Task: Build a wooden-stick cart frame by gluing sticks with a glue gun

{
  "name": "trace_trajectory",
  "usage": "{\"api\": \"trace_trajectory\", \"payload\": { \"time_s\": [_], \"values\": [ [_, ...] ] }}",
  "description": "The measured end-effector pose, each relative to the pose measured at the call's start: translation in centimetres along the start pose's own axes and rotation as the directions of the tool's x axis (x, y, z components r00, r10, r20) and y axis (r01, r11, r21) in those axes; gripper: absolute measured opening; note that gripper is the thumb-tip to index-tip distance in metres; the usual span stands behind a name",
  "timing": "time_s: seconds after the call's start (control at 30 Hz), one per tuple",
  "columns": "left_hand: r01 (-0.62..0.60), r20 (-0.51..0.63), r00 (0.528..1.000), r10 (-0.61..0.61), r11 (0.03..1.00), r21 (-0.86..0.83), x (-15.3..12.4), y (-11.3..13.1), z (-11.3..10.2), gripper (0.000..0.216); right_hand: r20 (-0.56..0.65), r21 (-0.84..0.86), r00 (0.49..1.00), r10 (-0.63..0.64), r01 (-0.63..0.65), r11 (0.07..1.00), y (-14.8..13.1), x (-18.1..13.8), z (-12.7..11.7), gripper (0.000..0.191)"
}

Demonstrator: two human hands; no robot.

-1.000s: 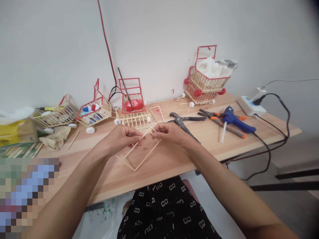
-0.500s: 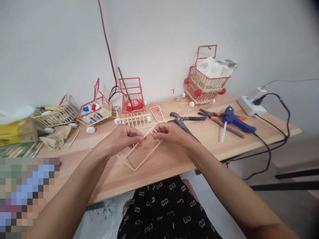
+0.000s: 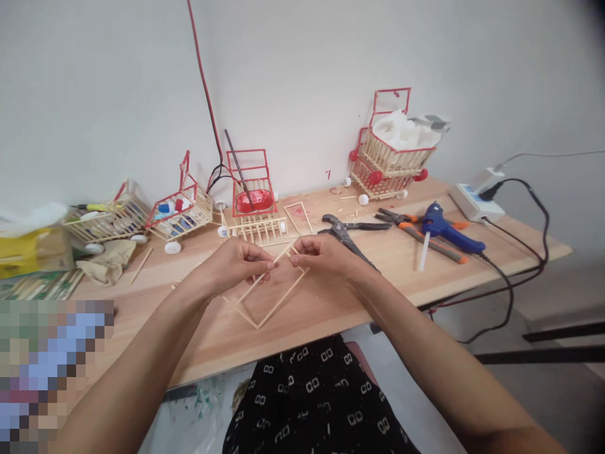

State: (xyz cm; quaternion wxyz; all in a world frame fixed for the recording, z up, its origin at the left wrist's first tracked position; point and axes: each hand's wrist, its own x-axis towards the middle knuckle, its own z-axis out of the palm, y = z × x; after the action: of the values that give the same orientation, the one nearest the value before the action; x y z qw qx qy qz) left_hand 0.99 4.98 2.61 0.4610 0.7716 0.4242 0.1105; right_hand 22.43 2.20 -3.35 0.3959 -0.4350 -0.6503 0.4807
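My left hand [image 3: 246, 261] pinches a thin wooden stick [image 3: 250, 290] between thumb and fingertips. My right hand [image 3: 319, 253] is closed on the far corner of a frame of thin wooden sticks [image 3: 282, 299], close to that stick's upper end. The frame slants over the table, its near corner pointing toward me. Whether the stick is fixed to the frame I cannot tell; my fingers cover the joint. Just beyond my hands lie a small stick rectangle [image 3: 309, 222] and a wooden cart [image 3: 267, 230] with a red tub [image 3: 255, 201] on it.
Black pliers [image 3: 343, 234], orange-handled pliers [image 3: 437, 244] and a blue glue gun [image 3: 451, 230] lie at right, near a power strip [image 3: 475, 200]. Stacked carts [image 3: 392, 161] stand by the wall. More carts [image 3: 182, 211], crumpled paper [image 3: 108, 260] and bundled sticks [image 3: 42, 284] occupy the left.
Almost nothing differs. Both hands keep their pinch, and the stick and frame stay in nearly the same place, with only a slight shift of the whole view.
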Motion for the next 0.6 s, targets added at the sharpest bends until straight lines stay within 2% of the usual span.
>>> {"api": "trace_trajectory", "payload": {
  "time_s": [0.17, 0.3, 0.5, 0.6],
  "values": [
    [0.003, 0.001, 1.0, -0.003, 0.999, 0.048, 0.0, 0.7, -0.2, 0.02, -0.017, 0.022, 1.0, 0.011, -0.011, 1.0, 0.2, 0.1, 0.1, 0.022],
    [-0.002, -0.028, 1.0, 0.007, 0.986, 0.167, 0.1, 1.5, -0.7, 0.019, -0.052, 0.037, 0.999, -0.005, 0.007, 0.999, 0.3, 0.2, 0.1, 0.022],
    [-0.109, -0.121, 0.978, 0.168, 0.914, 0.391, 0.6, 2.2, -0.8, 0.021, -0.09, 0.006, 0.995, -0.037, 0.038, 0.999, 0.5, 0.1, -0.1, 0.024],
    [-0.114, -0.133, 0.972, 0.193, 0.885, 0.452, 0.7, 2.5, -0.5, 0.02, -0.1, -0.017, 0.994, -0.042, 0.041, 0.999, 0.7, 0.1, -0.2, 0.025]
  ]
}}
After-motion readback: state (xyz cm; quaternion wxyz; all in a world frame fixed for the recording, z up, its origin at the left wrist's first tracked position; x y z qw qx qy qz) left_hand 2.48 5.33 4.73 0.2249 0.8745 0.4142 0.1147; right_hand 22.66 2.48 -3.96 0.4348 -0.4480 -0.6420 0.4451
